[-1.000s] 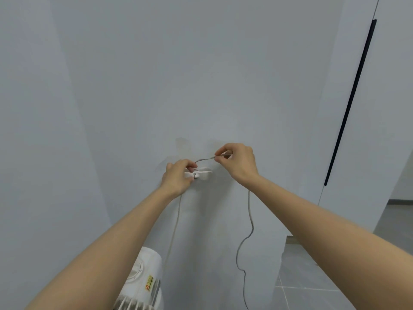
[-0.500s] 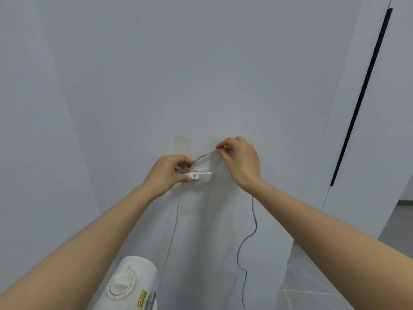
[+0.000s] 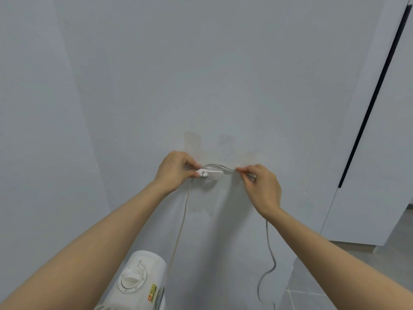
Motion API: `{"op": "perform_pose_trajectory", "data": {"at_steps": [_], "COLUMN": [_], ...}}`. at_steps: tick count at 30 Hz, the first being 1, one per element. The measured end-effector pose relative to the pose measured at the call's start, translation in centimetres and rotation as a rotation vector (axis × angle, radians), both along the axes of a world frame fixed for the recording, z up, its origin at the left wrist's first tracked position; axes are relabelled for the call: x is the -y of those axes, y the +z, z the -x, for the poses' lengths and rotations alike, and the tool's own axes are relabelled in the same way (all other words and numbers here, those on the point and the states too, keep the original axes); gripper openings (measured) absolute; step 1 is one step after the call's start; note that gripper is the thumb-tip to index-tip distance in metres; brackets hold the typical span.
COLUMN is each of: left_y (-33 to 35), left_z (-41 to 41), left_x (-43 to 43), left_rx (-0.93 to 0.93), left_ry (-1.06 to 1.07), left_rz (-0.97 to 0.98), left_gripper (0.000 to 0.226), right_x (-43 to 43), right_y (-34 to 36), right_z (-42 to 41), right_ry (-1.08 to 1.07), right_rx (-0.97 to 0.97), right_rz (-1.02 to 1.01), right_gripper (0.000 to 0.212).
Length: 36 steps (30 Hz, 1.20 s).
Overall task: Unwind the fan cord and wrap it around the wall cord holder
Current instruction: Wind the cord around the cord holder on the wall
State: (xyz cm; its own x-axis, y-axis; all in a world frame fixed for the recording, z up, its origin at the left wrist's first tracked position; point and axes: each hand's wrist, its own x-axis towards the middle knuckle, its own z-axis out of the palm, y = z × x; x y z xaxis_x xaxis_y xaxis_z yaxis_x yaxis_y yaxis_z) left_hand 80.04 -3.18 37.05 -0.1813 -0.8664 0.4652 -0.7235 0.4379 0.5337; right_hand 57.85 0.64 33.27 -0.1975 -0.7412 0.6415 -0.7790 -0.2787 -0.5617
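A small white cord holder [image 3: 211, 173] is fixed to the pale wall at mid-height. The thin grey fan cord [image 3: 180, 229] rises from the white fan [image 3: 139, 280] at the bottom, passes my left hand [image 3: 175, 170], arcs over the holder and runs into my right hand [image 3: 261, 186]. My left hand pinches the cord at the holder's left end. To the holder's right, my right hand pinches the cord, whose loose tail [image 3: 269, 260] hangs below my wrist toward the floor.
A white door or cabinet panel with a long black vertical handle [image 3: 371, 108] stands at the right. Grey floor tiles [image 3: 380, 260] show at the lower right. Faint tape marks [image 3: 194, 144] stain the wall above the holder.
My right hand has lowered and moved right, pulling the cord arc flatter over the holder. The view has tilted down, showing more of the fan.
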Motion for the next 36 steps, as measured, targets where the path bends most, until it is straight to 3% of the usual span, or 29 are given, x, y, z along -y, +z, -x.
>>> {"op": "perform_pose_trajectory", "data": {"at_steps": [4,8,12,17,22,26,30,33,36], "left_y": [0.0,0.1,-0.3,-1.4,-3.5,-4.8,-6.4,-6.3,-5.9], "left_z": [0.0,0.2,0.5,0.4,0.4,1.4,2.4,3.2,3.6], "left_x": [0.0,-0.2,-0.9,-1.5,-2.4,-2.7,-2.8,-3.5,-4.6], "left_rx": [0.067,0.090,0.111,0.168,0.159,0.409,0.672,0.717,0.761], "left_ry": [-0.009,0.005,0.059,0.114,0.157,0.048,0.031,0.129,0.163], "left_rz": [-0.005,0.006,0.068,0.212,0.524,0.687,0.581,0.524,0.365], "left_gripper": [0.022,0.020,0.019,0.020,0.024,0.038,0.077,0.082,0.081], "right_x": [-0.4,-0.4,-1.0,-1.4,-1.7,-2.1,-3.0,-4.2,-5.2], "right_y": [-2.3,-3.3,-4.2,-5.0,-5.4,-4.6,-3.9,-3.3,-2.8], "right_z": [0.5,0.7,-0.4,-2.8,-1.6,-0.7,0.1,0.9,1.4], "right_ry": [0.023,0.030,0.104,0.194,0.072,0.176,0.265,0.297,0.244], "right_rx": [-0.288,-0.722,-0.882,-0.692,-0.489,-0.421,-0.362,-0.255,-0.319], "right_rz": [0.023,-0.080,-0.315,-0.445,-0.336,-0.330,-0.478,-0.564,-0.573], "right_gripper": [0.021,0.069,0.084,0.086,0.037,0.036,0.046,0.046,0.038]}}
